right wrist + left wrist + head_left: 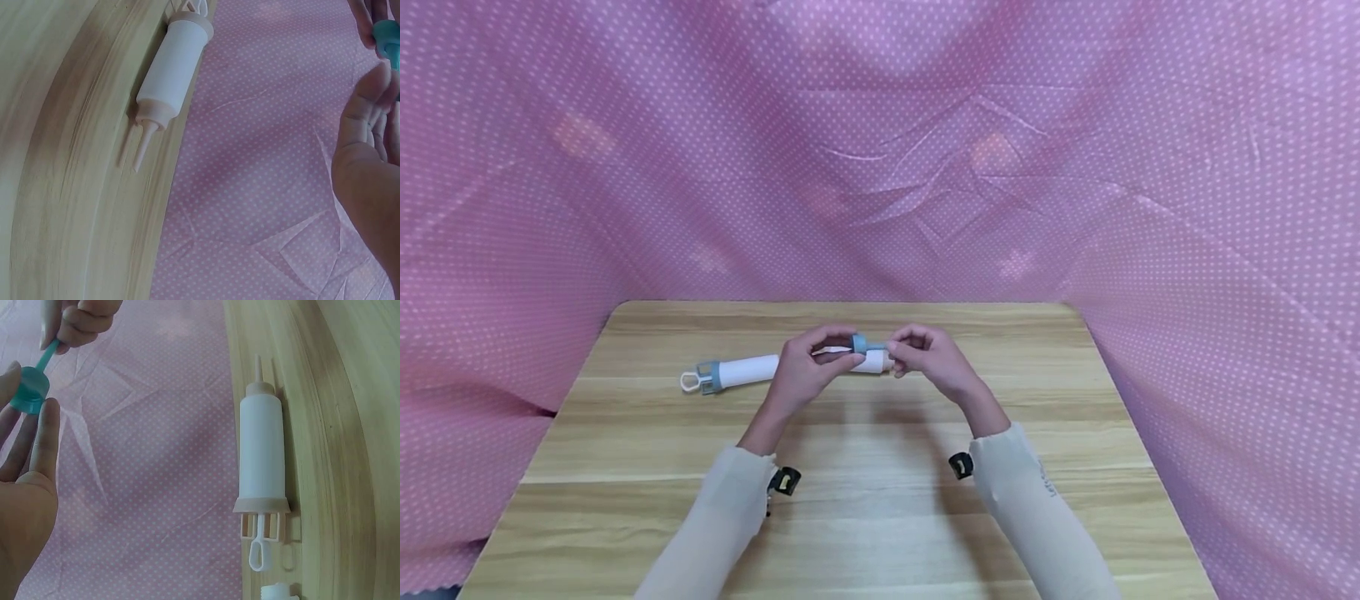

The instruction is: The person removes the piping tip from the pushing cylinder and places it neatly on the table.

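Observation:
My left hand [797, 371] holds the wide end of a blue-green nozzle cap [859, 343] between thumb and fingers. The cap's thin spout [47, 356] is pinched by my right hand [936, 365], its fingers bent. Both hands hold the cap up off the table. Just behind them lies a white syringe-like tube with beige ends [262, 447], its narrow beige nozzle and looped white handle in plain sight in the left wrist view. Further left is a second white tube [748, 370] with a blue-grey collar and a white loop handle; my left hand hides its other end in the head view.
The wooden table [865, 517] extends in front of the hands and to both sides. Pink dotted cloth [880, 208] hangs behind it and at its sides. A small black device [961, 465] sits at the right sleeve, another [786, 481] at the left.

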Action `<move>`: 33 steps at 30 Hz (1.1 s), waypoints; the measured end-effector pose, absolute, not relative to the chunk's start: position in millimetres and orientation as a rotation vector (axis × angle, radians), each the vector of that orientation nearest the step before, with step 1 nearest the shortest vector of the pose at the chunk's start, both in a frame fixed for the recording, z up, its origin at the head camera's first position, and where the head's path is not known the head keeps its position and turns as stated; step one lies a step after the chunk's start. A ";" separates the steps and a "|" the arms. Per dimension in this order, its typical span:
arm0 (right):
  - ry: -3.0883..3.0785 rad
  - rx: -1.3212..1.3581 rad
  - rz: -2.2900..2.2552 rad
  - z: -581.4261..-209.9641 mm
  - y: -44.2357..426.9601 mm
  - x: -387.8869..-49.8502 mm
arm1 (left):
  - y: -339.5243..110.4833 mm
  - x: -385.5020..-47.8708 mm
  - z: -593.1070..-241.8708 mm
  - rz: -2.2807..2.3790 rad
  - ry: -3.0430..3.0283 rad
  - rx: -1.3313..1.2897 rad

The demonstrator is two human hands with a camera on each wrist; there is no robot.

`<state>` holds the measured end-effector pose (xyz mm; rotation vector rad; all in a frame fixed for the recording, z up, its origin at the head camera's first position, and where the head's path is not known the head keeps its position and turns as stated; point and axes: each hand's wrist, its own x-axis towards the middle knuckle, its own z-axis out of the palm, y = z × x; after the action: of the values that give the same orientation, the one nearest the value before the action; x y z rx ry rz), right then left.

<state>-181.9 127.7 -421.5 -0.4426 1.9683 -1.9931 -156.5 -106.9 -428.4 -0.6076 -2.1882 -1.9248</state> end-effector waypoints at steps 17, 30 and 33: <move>1.877 -0.479 -2.179 -417.8 128.1 -180.6 | -100.6 -153.6 -427.0 -1.955 -2.146 -0.528; 1.883 -0.530 -2.141 -416.8 123.8 -176.1 | -95.3 -151.7 -429.4 -2.035 -2.105 -0.560; 1.870 -0.531 -2.146 -417.1 122.1 -176.1 | -95.3 -151.3 -429.0 -2.034 -2.108 -0.553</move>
<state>-176.1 122.1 -417.1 -0.5315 1.8700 -2.1459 -151.3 -95.3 -429.0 -0.5526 -2.1076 -2.0337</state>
